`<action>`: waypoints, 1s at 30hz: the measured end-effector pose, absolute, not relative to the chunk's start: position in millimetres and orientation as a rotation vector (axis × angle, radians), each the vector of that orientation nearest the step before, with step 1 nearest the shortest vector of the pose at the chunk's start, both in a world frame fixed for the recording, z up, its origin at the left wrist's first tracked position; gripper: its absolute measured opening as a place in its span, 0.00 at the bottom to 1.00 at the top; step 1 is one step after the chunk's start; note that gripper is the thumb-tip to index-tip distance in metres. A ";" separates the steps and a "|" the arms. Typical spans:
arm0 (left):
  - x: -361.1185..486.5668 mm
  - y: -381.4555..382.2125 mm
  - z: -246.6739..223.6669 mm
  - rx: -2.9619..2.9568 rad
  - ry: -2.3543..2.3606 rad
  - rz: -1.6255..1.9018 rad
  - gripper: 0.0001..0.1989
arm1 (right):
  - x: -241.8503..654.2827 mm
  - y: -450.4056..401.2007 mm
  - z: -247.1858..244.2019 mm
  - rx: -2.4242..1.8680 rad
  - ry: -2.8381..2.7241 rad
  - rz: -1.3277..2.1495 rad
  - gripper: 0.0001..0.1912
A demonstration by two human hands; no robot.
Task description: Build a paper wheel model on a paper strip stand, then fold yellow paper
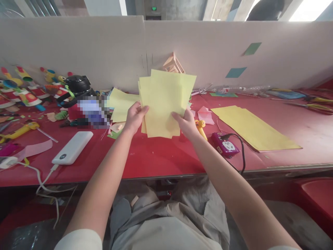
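Observation:
Several sheets of yellow paper are held upright in front of me, above the red tabletop. Their edges do not line up; the front sheet sits askew over those behind. My left hand pinches the left edge, thumb on the near face. On the right side, my right hand grips the sheets the same way, its fingers hidden behind them. More yellow paper lies just beyond my left hand. A larger stack of deeper yellow sheets rests flat on the right of the table.
A white power bank with a cable lies at left, near a yellow glue gun and a black flask. Colourful paper figures stand at far left. At right are a purple socket block and scissors.

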State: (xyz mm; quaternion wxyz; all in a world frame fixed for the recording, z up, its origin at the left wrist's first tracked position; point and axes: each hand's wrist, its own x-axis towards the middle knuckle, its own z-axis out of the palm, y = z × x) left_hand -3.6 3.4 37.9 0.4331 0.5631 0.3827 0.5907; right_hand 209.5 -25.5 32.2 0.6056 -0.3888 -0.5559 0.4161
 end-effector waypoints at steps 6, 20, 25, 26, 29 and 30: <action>-2.3 -4.1 20.9 1.503 1.004 1.582 0.23 | 204.4 -22.3 22.1 -0.907 -1.313 0.897 0.30; 16.6 -11.9 37.6 1.543 1.148 1.888 0.26 | 196.4 -27.3 29.7 -0.942 -1.343 0.754 0.22; 17.9 -13.5 37.5 1.600 1.134 1.862 0.26 | 194.9 -24.7 20.1 -0.975 -1.432 0.679 0.16; 19.1 -15.2 39.2 1.608 1.133 1.851 0.26 | 193.5 -25.8 19.5 -0.998 -1.428 0.655 0.16; 22.3 -19.5 44.1 1.611 1.146 1.824 0.25 | 188.8 -29.9 19.5 -1.013 -1.394 0.618 0.18; 22.6 -20.0 44.6 1.602 1.147 1.818 0.25 | 187.6 -30.8 19.4 -1.003 -1.386 0.625 0.19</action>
